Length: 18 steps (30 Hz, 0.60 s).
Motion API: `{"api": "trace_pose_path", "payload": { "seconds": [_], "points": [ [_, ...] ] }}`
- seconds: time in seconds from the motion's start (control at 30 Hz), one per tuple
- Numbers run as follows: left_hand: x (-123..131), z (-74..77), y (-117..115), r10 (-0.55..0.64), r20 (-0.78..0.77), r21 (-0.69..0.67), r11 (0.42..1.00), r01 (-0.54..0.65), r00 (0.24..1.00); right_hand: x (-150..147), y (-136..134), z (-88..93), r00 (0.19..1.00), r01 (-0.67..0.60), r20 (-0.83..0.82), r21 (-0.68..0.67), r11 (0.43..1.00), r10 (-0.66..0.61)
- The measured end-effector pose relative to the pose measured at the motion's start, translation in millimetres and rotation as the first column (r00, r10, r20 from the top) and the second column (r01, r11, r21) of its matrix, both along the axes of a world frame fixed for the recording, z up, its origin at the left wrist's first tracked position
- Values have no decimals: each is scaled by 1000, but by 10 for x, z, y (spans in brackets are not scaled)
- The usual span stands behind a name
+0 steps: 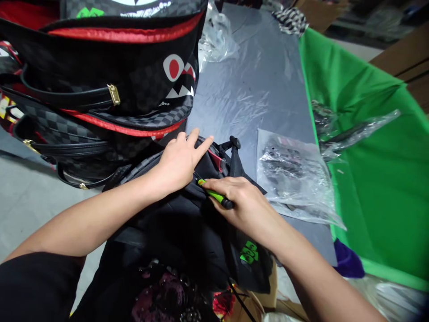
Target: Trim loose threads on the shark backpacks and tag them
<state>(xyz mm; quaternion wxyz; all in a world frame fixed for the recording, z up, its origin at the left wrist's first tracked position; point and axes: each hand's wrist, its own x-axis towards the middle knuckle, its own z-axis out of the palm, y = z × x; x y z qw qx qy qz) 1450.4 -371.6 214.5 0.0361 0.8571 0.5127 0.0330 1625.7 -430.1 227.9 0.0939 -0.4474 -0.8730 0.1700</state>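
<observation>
A black backpack (187,223) lies in front of me, partly on the table, with a green printed patch and a red inner edge showing. My left hand (179,158) rests on its upper edge with the fingers spread. Close beside it, my right hand (239,197) is closed around a slim green tool (216,195) with a black end. The tool's tip points into a fold of the backpack next to my left hand. That tip is hidden, so its kind cannot be made out.
Stacked dark checkered bags (100,76) with red trim stand at the left. A clear plastic packet (291,170) lies on the grey tabletop (248,85), with crumpled plastic (217,36) farther back. Green cloth (378,179) hangs along the right, holding more wrapped items.
</observation>
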Motion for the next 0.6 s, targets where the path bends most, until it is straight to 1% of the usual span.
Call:
{"api": "trace_pose_path", "payload": {
  "seconds": [0.13, 0.27, 0.43, 0.5, 0.6],
  "points": [
    [3, -10, 1, 1, 11, 1, 1000, -1, 1000, -15, -15, -34, 998, 15, -54, 27, 1000, -13],
    [2, -36, 3, -1, 26, 8, 1000, 1, 1000, -9, -42, -41, 1000, 14, -20, 4, 1000, -14],
    [-2, -42, 10, -8, 31, -10, 1000, 8, 999, 41, -55, -35, 998, -3, -57, -32, 999, 1],
    [-5, -42, 12, -12, 35, -17, 1000, 13, 999, 43, -54, -36, 997, 12, -73, -40, 999, -14],
    [-6, -48, 11, -10, 51, -26, 1000, 11, 999, 14, -67, -55, 992, 51, -113, -17, 999, -52]
  ]
}}
